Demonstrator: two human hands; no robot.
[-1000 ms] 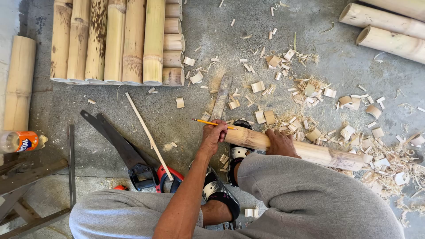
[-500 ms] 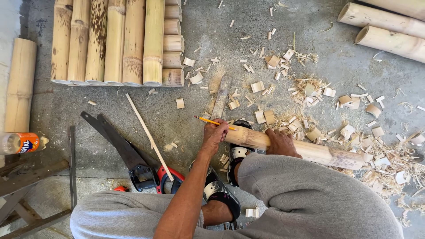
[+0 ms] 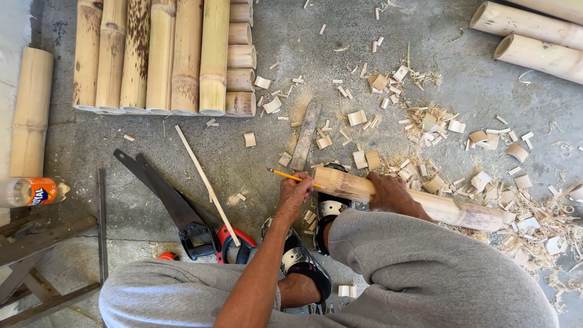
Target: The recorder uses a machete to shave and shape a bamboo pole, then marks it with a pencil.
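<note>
My left hand (image 3: 294,194) is closed on a yellow pencil (image 3: 284,175), its tip pointing left, right at the cut end of a pale bamboo pole (image 3: 452,209). The pole lies on the concrete floor, running to the right. My right hand (image 3: 392,194) presses down on it a little way from that end. My feet, in sandals (image 3: 325,209), sit under and beside the pole's end, and my grey trouser legs fill the bottom of the view.
Two hand saws (image 3: 176,206) and a thin stick (image 3: 203,179) lie to the left. A row of bamboo lengths (image 3: 164,54) sits at top left, more poles (image 3: 534,36) at top right. Chips and shavings (image 3: 425,121) litter the floor. An orange bottle (image 3: 30,191) lies far left.
</note>
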